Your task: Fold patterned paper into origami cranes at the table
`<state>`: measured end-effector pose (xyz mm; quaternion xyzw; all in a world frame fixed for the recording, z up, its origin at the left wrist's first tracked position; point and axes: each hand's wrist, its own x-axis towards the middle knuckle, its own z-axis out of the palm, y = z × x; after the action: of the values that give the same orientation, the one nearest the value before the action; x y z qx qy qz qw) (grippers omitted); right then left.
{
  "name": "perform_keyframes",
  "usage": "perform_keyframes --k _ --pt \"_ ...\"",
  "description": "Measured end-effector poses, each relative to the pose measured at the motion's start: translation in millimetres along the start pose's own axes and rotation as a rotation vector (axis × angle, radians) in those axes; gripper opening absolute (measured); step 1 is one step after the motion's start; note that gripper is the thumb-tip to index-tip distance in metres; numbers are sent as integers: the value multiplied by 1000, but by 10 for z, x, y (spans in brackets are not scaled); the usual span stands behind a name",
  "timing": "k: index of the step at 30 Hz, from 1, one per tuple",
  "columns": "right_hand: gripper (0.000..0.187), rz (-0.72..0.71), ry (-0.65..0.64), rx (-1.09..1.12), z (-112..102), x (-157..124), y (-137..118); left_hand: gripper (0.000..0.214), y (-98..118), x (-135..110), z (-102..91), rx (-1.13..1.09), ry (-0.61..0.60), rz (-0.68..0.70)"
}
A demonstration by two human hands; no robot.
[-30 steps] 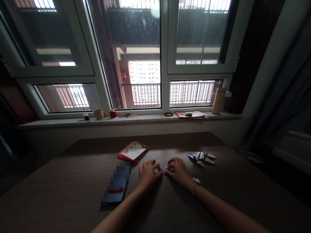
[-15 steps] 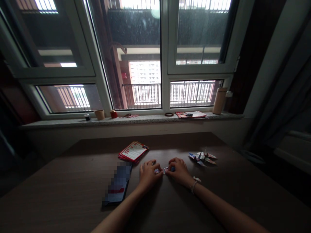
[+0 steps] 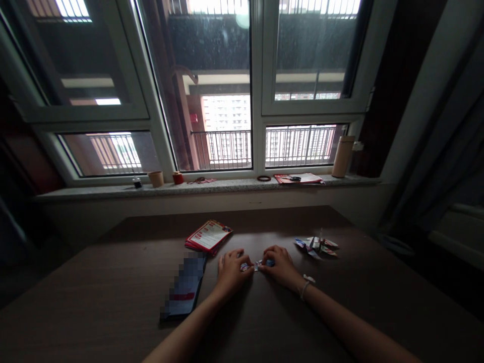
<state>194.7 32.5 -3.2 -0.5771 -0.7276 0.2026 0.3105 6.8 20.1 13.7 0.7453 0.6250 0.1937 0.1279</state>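
Note:
A small piece of printed paper (image 3: 257, 265), white with blue and reddish marks, lies low over the table between my two hands. My left hand (image 3: 232, 271) is closed with thumb and fingertips pinching its left end. At its right end my right hand (image 3: 279, 266) pinches it too, and a bluish part shows under the curled fingers. The fingers cover much of the paper, so its full shape is hidden. Several folded paper figures (image 3: 312, 245), like cranes, stand beyond my right hand. A bracelet sits on my right wrist.
Left of my hands a phone (image 3: 185, 287) lies on the brown table (image 3: 94, 282), with a stack of red-edged printed sheets (image 3: 209, 236) behind it. The windowsill (image 3: 227, 186) carries a tan cup (image 3: 156, 179), a red spool (image 3: 177, 177), scissors (image 3: 295, 178) on papers, and a bottle (image 3: 343, 157).
My right hand has shifted very slightly to the right, and a little more of the paper shows between the hands. My left hand stays nearly still.

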Motion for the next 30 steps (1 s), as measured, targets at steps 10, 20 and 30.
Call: perform_keyframes --k 10,20,30 --pt "9 -30 -13 -11 -48 -34 -32 14 10 -14 14 9 20 13" --pt "19 -88 18 -39 -34 -46 -13 18 -7 -7 40 42 24 21" --pt "15 -108 15 -58 -43 -29 -34 16 25 -8 25 48 46 8"
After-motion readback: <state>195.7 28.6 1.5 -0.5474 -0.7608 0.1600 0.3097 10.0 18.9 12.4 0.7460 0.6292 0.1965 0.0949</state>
